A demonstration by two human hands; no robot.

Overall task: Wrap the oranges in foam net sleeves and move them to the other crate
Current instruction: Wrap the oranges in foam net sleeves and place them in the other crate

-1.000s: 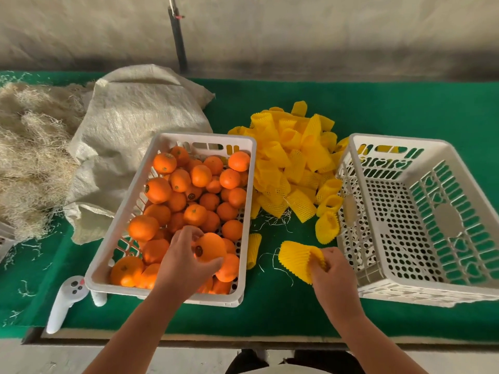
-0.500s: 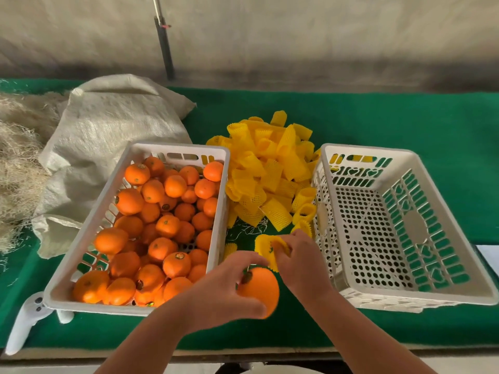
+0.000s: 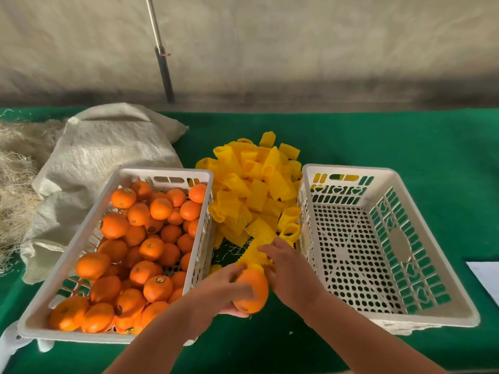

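Note:
My left hand grips one orange above the green cloth, between the two crates. My right hand holds a yellow foam net sleeve whose open end touches the top of that orange. The white crate on the left is full of loose oranges. On the right stands a second white crate with nothing in it. A pile of yellow foam sleeves lies between the crates, toward the back.
A pale woven sack lies behind the left crate, with dry straw at the far left. A dark pole leans on the back wall. A white controller sits at the near left corner; white paper at the right edge.
My left hand lifted an orange out of the left crate and carried it right into the gap. My right hand brought the sleeve down onto the orange's top.

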